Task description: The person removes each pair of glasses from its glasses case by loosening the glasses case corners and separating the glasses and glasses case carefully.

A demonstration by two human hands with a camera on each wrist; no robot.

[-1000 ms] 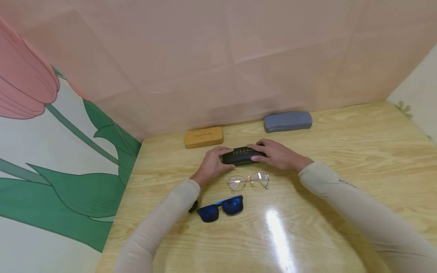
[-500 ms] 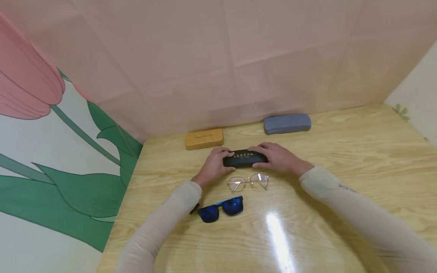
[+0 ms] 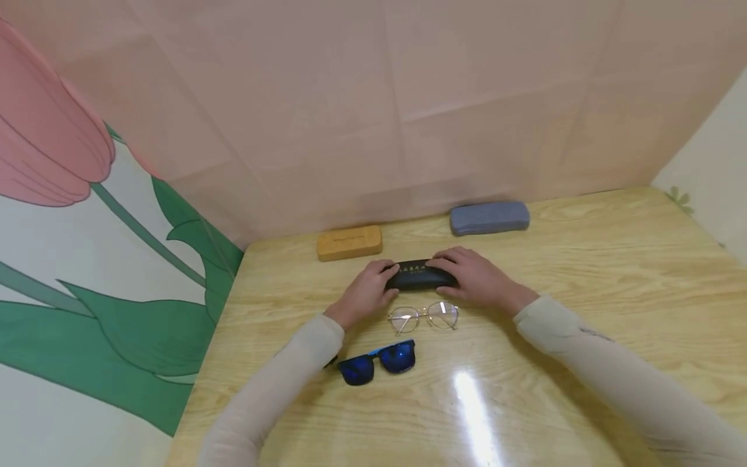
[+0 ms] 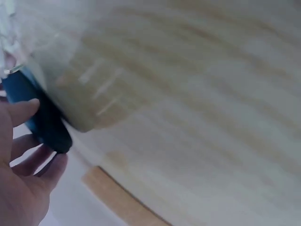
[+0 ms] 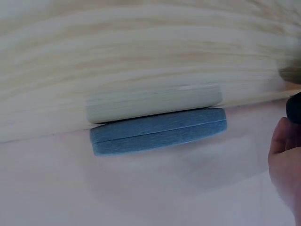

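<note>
Glossy wooden table (image 3: 583,272), pink backdrop (image 3: 408,97)

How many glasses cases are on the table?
3: a black case gripped by the left hand and right hand, a tan case and a blue-grey case by the back wall.

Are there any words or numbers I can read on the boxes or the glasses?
Black case, held by the left hand and right hand: a row of gold marks on its top, too small to read.
Yellow case: a faint stamped mark, too blurred to read.
Blue case: no writing shows.
Clear glasses and blue sunglasses: none.
</note>
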